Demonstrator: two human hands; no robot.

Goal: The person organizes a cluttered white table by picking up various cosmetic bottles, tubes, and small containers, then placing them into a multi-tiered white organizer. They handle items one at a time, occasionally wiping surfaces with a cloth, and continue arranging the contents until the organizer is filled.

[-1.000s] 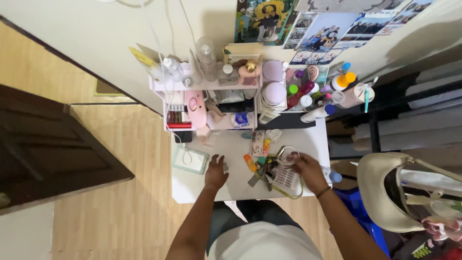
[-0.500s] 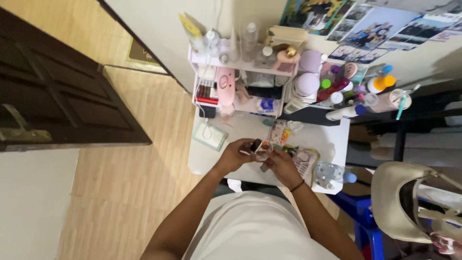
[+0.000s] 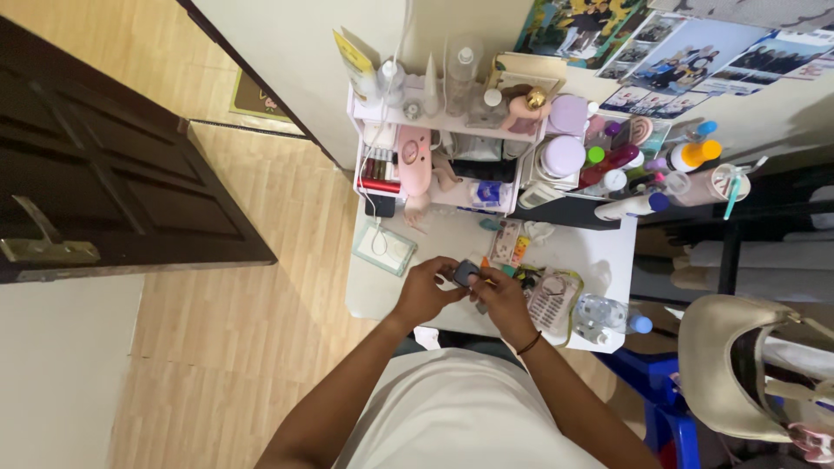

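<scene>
Small dark object [image 3: 465, 274] — between both hands

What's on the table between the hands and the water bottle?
In the head view, a pale gadget with rows of buttons lies between the hands and the lying bottle.

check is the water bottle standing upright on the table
No, the water bottle lies on its side near the table edge, its blue cap pointing away from the right hand.

Single head view, high above, straight down on white desk [image 3: 599, 252].
</scene>
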